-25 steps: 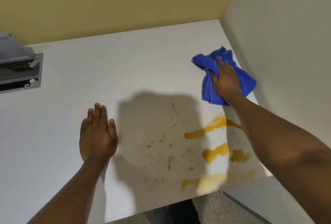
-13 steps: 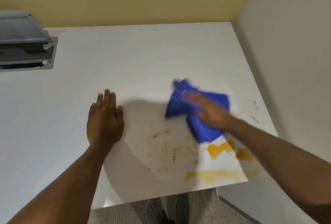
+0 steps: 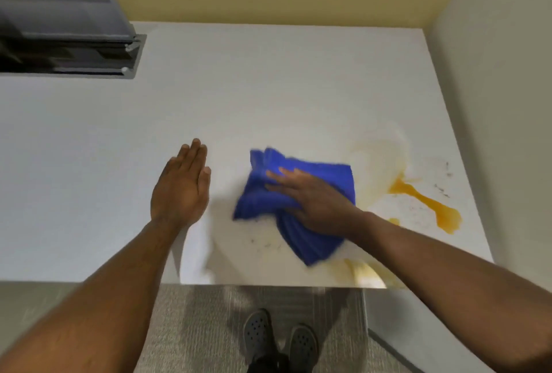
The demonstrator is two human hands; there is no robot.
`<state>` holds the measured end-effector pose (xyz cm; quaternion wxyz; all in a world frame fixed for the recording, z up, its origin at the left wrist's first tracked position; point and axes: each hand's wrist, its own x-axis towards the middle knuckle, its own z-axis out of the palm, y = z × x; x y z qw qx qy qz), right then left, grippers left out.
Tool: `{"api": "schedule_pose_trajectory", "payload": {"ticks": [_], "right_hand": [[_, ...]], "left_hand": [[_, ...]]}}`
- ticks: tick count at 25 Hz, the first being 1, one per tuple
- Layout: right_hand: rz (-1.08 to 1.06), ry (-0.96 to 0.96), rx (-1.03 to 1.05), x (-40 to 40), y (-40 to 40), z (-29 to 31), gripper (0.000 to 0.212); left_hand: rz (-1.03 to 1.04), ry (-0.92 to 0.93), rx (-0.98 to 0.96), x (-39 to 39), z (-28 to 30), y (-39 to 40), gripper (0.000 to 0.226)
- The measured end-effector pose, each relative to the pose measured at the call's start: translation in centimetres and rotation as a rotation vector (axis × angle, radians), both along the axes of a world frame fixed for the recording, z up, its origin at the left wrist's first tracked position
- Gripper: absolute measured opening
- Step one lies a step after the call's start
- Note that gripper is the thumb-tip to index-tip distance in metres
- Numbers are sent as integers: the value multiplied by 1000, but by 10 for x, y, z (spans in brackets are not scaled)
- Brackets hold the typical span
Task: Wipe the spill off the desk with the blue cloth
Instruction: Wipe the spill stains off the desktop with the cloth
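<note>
Here, in the head view, the right hand (image 3: 316,202) lay flat with fingers spread on the crumpled blue cloth (image 3: 301,211), pressing it to the white surface (image 3: 268,98) near the front edge rather than pinching it; the left hand (image 3: 182,190) rested beside it, open and palm down, its grip holding nothing. The cloth sat just left of the spill (image 3: 427,202), whose thick orange streak remained untouched toward the right edge. A pale yellowish smear ringed the area above and right of the cloth, another faint yellow patch lay at the front edge, and dark specks dotted the surface nearby. By my judgement the wiping was partly done, with the orange streak, smears and specks left. A grey device (image 3: 65,35) sat at the far left; no brand, label or writing was readable anywhere.
</note>
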<state>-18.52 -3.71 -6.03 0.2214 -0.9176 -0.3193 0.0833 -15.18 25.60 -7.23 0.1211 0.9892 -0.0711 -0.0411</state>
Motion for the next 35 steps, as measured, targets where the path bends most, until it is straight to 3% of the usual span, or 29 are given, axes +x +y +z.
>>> {"api": "schedule_pose_trajectory", "payload": {"ticks": [2,5,9,13,16,17,20,22,27,32,35], "right_hand": [[88,-27,29,3,-41,6,43],[-266,-50,2,54,-91,10,46],[-475,-110,-64,82,-36,-8,49],[-243,-38,-11,45,28,-8,49],[34,46,6,-7,6,-2,48],[42,53,19,-9,-14,2,47],[-293,52,7,24,-64,10,48],[-516,-3,-113,45,-65,9,51],[-488,-14,-51,56,-92,-3,50],[-764,22,-123,41,-185,5,51],[-953,32,-30,1,-199,8,49]], "left_hand": [[33,29,37,-38,2,17,60],[108,34,58,-58,2,20,60],[124,8,71,-55,-3,16,60],[108,0,65,-56,-3,20,60],[95,1,59,-56,1,18,60],[91,5,55,-56,1,18,60],[92,15,66,-53,-1,18,64],[89,20,85,-43,-3,9,66],[4,13,57,-4,-7,-29,67],[-6,-5,67,0,-12,-27,70],[-13,6,54,0,-8,-29,69]]}}
